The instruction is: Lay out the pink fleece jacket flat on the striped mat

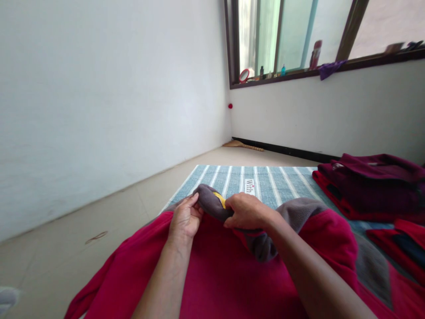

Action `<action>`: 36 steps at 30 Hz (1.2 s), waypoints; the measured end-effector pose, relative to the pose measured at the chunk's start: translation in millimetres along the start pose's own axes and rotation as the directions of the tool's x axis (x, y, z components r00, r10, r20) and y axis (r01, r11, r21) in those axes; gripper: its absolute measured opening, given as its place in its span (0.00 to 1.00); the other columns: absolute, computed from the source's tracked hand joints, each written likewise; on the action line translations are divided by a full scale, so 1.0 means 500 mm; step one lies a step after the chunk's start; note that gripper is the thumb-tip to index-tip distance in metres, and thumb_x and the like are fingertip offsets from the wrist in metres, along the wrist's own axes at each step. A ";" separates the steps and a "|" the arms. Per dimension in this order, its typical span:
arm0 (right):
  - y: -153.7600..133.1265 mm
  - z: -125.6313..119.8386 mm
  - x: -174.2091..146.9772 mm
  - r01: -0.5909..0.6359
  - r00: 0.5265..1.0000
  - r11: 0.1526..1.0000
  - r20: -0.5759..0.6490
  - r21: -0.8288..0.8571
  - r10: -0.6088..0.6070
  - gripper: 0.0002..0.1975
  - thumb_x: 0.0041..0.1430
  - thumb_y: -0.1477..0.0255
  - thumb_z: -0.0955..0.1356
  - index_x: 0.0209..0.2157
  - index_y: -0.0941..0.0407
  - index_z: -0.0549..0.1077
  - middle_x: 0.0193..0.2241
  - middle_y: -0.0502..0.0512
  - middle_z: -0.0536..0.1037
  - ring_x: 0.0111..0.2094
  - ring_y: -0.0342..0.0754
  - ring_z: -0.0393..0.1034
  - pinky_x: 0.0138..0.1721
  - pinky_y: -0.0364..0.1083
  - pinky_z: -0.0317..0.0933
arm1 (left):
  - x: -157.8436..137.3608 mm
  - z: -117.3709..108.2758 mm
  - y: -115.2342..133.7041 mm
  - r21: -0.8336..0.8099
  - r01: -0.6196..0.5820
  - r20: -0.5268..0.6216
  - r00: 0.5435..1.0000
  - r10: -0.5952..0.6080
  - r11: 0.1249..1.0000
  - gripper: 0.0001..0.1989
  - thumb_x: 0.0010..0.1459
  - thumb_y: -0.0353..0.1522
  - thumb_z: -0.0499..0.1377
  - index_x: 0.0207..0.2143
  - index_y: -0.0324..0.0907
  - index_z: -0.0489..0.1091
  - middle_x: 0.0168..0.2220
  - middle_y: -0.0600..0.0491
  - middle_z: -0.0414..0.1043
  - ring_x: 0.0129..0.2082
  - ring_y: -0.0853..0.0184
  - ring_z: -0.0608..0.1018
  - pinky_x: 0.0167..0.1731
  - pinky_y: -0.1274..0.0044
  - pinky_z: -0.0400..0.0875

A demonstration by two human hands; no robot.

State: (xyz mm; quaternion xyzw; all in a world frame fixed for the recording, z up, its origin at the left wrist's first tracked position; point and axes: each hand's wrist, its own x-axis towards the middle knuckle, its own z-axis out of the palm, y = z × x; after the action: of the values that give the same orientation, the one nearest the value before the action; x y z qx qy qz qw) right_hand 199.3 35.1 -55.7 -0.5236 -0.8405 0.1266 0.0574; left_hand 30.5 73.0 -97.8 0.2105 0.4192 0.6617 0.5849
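Observation:
A red fleece jacket [229, 274] with grey parts is spread over the near end of a striped cloth, its sleeves hanging out to either side. My left hand [187, 215] is closed on the left end of the jacket's grey collar, thumb on top. On the collar's right end, my right hand [247, 210] pinches the fabric next to a small yellow patch [219, 199]. Between the two hands the collar is raised and folded over. Part of the jacket's front is hidden under my forearms.
Folded maroon and red garments [375, 186] are stacked at the right on the blue-and-white striped cloth [272, 184]. A broom [244, 145] lies on the floor by the far corner. Bottles and a round mirror [244, 75] stand on the window sill. A looped cord [96, 238] lies on the floor.

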 end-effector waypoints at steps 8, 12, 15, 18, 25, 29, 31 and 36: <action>0.015 0.002 -0.001 0.009 0.997 0.998 -0.082 0.061 -0.004 0.10 0.46 0.67 0.67 0.32 0.55 0.76 0.29 0.52 0.76 0.29 0.45 0.66 0.24 0.41 0.49 | 0.006 -0.013 0.000 0.271 -0.180 -0.063 0.977 0.204 0.946 0.16 0.46 0.19 0.60 0.37 0.39 0.66 0.28 0.54 0.72 0.26 0.69 0.76 0.30 0.75 0.74; 0.022 -0.003 -0.006 0.039 0.994 0.993 -0.110 0.110 -0.027 0.09 0.46 0.69 0.67 0.31 0.56 0.75 0.26 0.50 0.74 0.27 0.43 0.64 0.24 0.41 0.49 | -0.030 0.005 0.035 0.776 -0.570 0.309 0.717 0.625 0.270 0.19 0.44 0.20 0.59 0.40 0.43 0.70 0.41 0.50 0.73 0.42 0.60 0.75 0.49 0.68 0.67; 0.028 -0.009 -0.009 0.049 0.989 0.989 -0.144 0.141 -0.028 0.07 0.47 0.70 0.67 0.29 0.56 0.75 0.24 0.49 0.72 0.26 0.43 0.64 0.23 0.41 0.47 | -0.072 0.029 0.049 0.654 -0.737 0.718 0.535 0.445 -0.170 0.20 0.44 0.19 0.54 0.39 0.44 0.73 0.48 0.50 0.72 0.50 0.57 0.71 0.56 0.67 0.60; 0.035 -0.010 -0.010 0.077 0.987 0.982 -0.155 0.172 -0.050 0.07 0.48 0.72 0.67 0.31 0.56 0.76 0.24 0.49 0.73 0.27 0.43 0.65 0.25 0.40 0.49 | -0.097 0.042 0.040 0.496 -0.841 0.866 0.465 0.182 -0.214 0.26 0.42 0.17 0.51 0.40 0.46 0.73 0.48 0.52 0.72 0.52 0.60 0.70 0.55 0.71 0.61; 0.044 -0.006 -0.008 0.121 0.983 0.962 -0.162 0.245 -0.082 0.10 0.48 0.72 0.66 0.33 0.56 0.77 0.24 0.48 0.74 0.28 0.43 0.65 0.27 0.40 0.51 | -0.102 0.047 0.022 0.588 -0.732 0.781 0.625 0.005 -0.344 0.17 0.46 0.20 0.51 0.34 0.44 0.72 0.33 0.50 0.72 0.40 0.60 0.73 0.40 0.74 0.67; 0.050 -0.019 -0.016 0.105 0.993 0.957 -0.077 0.271 -0.087 0.11 0.48 0.64 0.69 0.33 0.55 0.77 0.21 0.46 0.70 0.25 0.41 0.62 0.24 0.40 0.49 | -0.102 0.051 0.026 0.611 -0.659 0.740 0.672 0.021 -0.439 0.13 0.48 0.22 0.52 0.32 0.44 0.70 0.33 0.51 0.70 0.40 0.61 0.72 0.38 0.75 0.67; 0.058 -0.029 -0.022 0.078 0.996 0.959 0.009 0.274 -0.084 0.14 0.48 0.62 0.69 0.33 0.56 0.76 0.20 0.46 0.69 0.23 0.41 0.61 0.23 0.40 0.49 | -0.100 0.050 0.029 0.632 -0.619 0.721 0.691 0.060 -0.466 0.12 0.48 0.22 0.52 0.32 0.45 0.70 0.33 0.50 0.71 0.40 0.60 0.72 0.39 0.74 0.67; 0.091 -0.040 -0.026 0.053 0.995 0.964 0.069 0.261 -0.073 0.13 0.46 0.61 0.71 0.28 0.57 0.75 0.18 0.44 0.66 0.22 0.40 0.59 0.21 0.39 0.48 | -0.092 0.046 0.031 0.652 -0.572 0.712 0.689 0.140 -0.498 0.12 0.48 0.22 0.52 0.32 0.45 0.70 0.35 0.51 0.73 0.42 0.59 0.72 0.42 0.73 0.67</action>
State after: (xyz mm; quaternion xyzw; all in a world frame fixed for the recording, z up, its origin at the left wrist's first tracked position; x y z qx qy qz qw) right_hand 249.0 45.7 -48.3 -0.4792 -0.8347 0.2538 0.0966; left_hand 49.2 36.7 -62.9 0.8055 0.5610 0.1778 -0.0695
